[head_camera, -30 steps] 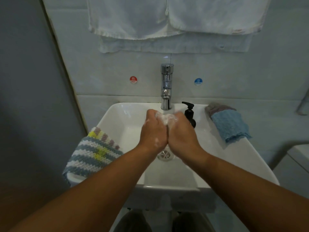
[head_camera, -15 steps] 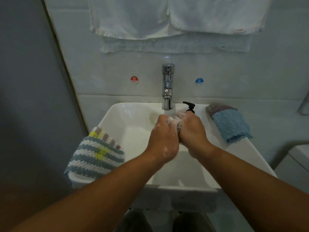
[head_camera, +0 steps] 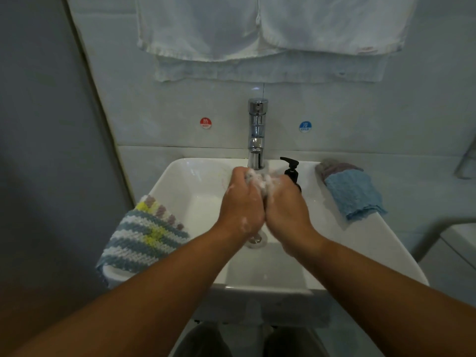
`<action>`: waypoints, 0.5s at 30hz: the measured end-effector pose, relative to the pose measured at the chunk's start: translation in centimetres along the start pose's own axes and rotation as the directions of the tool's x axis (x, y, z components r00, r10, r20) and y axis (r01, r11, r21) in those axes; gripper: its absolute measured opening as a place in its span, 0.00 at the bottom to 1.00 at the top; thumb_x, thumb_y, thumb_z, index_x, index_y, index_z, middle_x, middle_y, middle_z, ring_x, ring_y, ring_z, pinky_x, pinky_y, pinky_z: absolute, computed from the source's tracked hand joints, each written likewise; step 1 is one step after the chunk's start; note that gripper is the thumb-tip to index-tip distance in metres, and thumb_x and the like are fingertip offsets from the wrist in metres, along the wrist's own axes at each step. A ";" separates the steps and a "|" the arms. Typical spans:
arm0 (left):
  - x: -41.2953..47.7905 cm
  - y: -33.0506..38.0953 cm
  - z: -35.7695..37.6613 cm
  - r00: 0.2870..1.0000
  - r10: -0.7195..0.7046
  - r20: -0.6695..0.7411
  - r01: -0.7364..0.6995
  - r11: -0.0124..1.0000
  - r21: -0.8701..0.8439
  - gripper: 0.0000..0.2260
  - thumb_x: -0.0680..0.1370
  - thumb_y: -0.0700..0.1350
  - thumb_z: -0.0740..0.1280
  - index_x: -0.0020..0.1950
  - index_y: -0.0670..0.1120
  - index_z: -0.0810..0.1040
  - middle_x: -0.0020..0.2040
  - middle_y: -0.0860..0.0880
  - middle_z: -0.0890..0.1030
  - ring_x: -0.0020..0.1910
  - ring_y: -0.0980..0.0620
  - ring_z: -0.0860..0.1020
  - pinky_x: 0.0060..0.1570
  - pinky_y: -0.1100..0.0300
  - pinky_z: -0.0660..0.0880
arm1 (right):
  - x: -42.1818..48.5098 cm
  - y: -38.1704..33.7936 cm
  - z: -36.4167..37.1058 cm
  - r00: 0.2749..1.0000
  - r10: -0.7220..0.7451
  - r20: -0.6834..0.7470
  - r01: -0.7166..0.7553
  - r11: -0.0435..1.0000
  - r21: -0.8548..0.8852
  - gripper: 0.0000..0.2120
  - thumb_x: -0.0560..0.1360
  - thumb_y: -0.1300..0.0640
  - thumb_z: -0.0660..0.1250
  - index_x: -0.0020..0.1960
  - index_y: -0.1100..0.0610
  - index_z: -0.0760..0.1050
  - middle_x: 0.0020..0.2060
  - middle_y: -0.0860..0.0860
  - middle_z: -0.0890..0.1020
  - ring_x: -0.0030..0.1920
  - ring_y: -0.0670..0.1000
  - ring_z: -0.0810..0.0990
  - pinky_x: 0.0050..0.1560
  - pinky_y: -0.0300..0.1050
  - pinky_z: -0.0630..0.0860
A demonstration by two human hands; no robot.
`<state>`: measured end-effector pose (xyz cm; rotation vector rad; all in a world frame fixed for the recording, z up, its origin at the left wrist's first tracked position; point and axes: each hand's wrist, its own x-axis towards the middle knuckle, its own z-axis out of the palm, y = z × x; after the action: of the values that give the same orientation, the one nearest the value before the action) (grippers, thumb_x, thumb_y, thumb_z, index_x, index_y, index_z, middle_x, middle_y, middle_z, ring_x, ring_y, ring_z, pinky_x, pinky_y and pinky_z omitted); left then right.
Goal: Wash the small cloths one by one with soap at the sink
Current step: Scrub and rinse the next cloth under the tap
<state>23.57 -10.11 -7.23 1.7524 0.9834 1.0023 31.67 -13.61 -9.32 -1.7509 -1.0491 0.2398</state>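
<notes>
Two sets of fingers (head_camera: 238, 175) curl tightly round one small lathered cloth (head_camera: 260, 180), bunched between them just under the faucet (head_camera: 257, 132) spout. The left hand (head_camera: 242, 202) and right hand (head_camera: 286, 204) press side by side, backs up, foam flecking both. They hover over the white sink (head_camera: 360, 243), above its drain (head_camera: 255, 239). A black soap dispenser (head_camera: 291, 171) stands just behind the right hand. A striped crocheted cloth (head_camera: 144, 238) drapes over the sink's left rim. A blue cloth (head_camera: 353, 197) lies on the right rim. White towels (head_camera: 257, 27) hang on the wall above.
</notes>
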 end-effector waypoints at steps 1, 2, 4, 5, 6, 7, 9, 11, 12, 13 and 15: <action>0.5 0.0 -0.2 0.999 -0.033 -0.024 0.033 0.999 -0.004 0.10 0.87 0.46 0.52 0.60 0.47 0.72 0.52 0.47 0.79 0.46 0.53 0.76 0.42 0.59 0.74 | -0.6 -0.1 0.4 1.000 -0.001 0.011 0.001 1.000 0.004 0.13 0.83 0.50 0.56 0.50 0.54 0.76 0.40 0.49 0.80 0.39 0.49 0.80 0.35 0.45 0.76; 0.9 0.0 -0.3 0.998 -0.060 -0.031 0.060 0.998 -0.008 0.10 0.87 0.47 0.52 0.60 0.47 0.72 0.53 0.47 0.79 0.47 0.53 0.77 0.44 0.57 0.75 | -1.0 -0.2 0.7 1.000 0.000 0.009 -0.001 1.000 0.025 0.12 0.85 0.50 0.55 0.53 0.54 0.75 0.42 0.47 0.79 0.41 0.47 0.80 0.36 0.42 0.75; 0.3 0.0 -0.1 0.997 -0.070 0.022 0.070 0.997 -0.026 0.11 0.87 0.47 0.52 0.60 0.47 0.72 0.52 0.46 0.79 0.49 0.48 0.78 0.48 0.51 0.79 | -0.6 -0.5 0.1 0.999 -0.041 -0.037 0.041 0.999 0.008 0.11 0.84 0.53 0.56 0.50 0.55 0.76 0.40 0.46 0.79 0.39 0.43 0.79 0.34 0.37 0.73; -0.3 0.0 0.1 0.997 -0.054 0.054 0.056 0.998 -0.042 0.11 0.86 0.46 0.52 0.59 0.47 0.72 0.51 0.45 0.79 0.49 0.47 0.79 0.50 0.48 0.81 | 0.2 -0.4 -0.4 0.996 -0.062 -0.057 0.061 0.998 -0.020 0.12 0.83 0.56 0.58 0.45 0.55 0.77 0.36 0.47 0.79 0.36 0.42 0.78 0.31 0.35 0.72; -0.7 0.0 0.3 0.996 -0.033 0.077 0.037 0.998 -0.056 0.10 0.86 0.47 0.52 0.59 0.47 0.72 0.51 0.45 0.79 0.50 0.45 0.80 0.51 0.45 0.81 | 1.1 -0.2 -0.9 0.996 -0.051 -0.073 0.050 0.999 -0.021 0.13 0.81 0.59 0.59 0.39 0.56 0.76 0.33 0.49 0.79 0.31 0.42 0.76 0.29 0.36 0.71; -1.0 0.0 0.4 0.996 -0.011 0.089 0.016 0.998 -0.056 0.10 0.85 0.47 0.53 0.58 0.48 0.72 0.51 0.45 0.79 0.51 0.44 0.80 0.53 0.43 0.81 | 1.7 0.0 -1.2 0.998 -0.016 -0.053 0.016 1.000 -0.002 0.14 0.80 0.61 0.60 0.36 0.58 0.75 0.31 0.51 0.78 0.28 0.43 0.74 0.29 0.40 0.70; -0.8 -0.2 0.3 0.997 0.021 0.070 -0.020 1.000 -0.018 0.09 0.85 0.45 0.54 0.58 0.47 0.72 0.50 0.47 0.79 0.49 0.47 0.79 0.52 0.47 0.80 | 1.7 0.8 -0.8 1.000 0.027 0.005 -0.027 1.000 0.012 0.13 0.79 0.59 0.60 0.38 0.58 0.77 0.31 0.53 0.80 0.29 0.48 0.76 0.29 0.45 0.71; 0.1 -0.4 -0.1 1.000 0.006 0.004 -0.006 0.999 0.034 0.09 0.84 0.42 0.54 0.58 0.46 0.72 0.47 0.50 0.77 0.44 0.53 0.76 0.42 0.60 0.75 | 0.6 1.7 0.8 0.998 0.049 0.033 -0.048 0.998 -0.030 0.12 0.80 0.52 0.58 0.45 0.55 0.78 0.36 0.51 0.82 0.35 0.50 0.80 0.34 0.51 0.77; 0.5 -0.5 -0.4 1.000 -0.016 -0.024 0.017 0.999 0.047 0.09 0.85 0.42 0.53 0.58 0.46 0.72 0.46 0.52 0.76 0.44 0.54 0.75 0.38 0.64 0.71 | -0.1 1.8 1.4 0.998 0.046 0.046 -0.044 0.998 -0.046 0.12 0.81 0.50 0.57 0.48 0.53 0.77 0.39 0.51 0.82 0.38 0.50 0.81 0.37 0.52 0.80; 0.6 -0.6 -0.5 0.999 -0.036 -0.031 0.038 0.998 0.051 0.09 0.85 0.43 0.53 0.58 0.46 0.72 0.46 0.52 0.76 0.44 0.54 0.74 0.37 0.64 0.68 | -0.5 1.6 1.7 0.998 0.032 0.058 -0.029 0.998 -0.049 0.12 0.82 0.50 0.57 0.51 0.53 0.77 0.40 0.50 0.82 0.40 0.50 0.82 0.39 0.50 0.80; 0.2 -0.5 -0.4 0.999 -0.042 0.013 0.041 0.997 0.068 0.10 0.86 0.44 0.51 0.58 0.46 0.71 0.47 0.50 0.77 0.44 0.53 0.75 0.37 0.62 0.69 | -0.4 1.0 1.1 1.000 -0.007 0.021 0.008 0.999 -0.038 0.12 0.83 0.52 0.57 0.48 0.56 0.76 0.39 0.50 0.81 0.38 0.48 0.80 0.36 0.44 0.75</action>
<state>23.14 -9.66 -7.56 1.7844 1.0512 0.9384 31.29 -13.20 -10.74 -1.7819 -1.0816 0.2357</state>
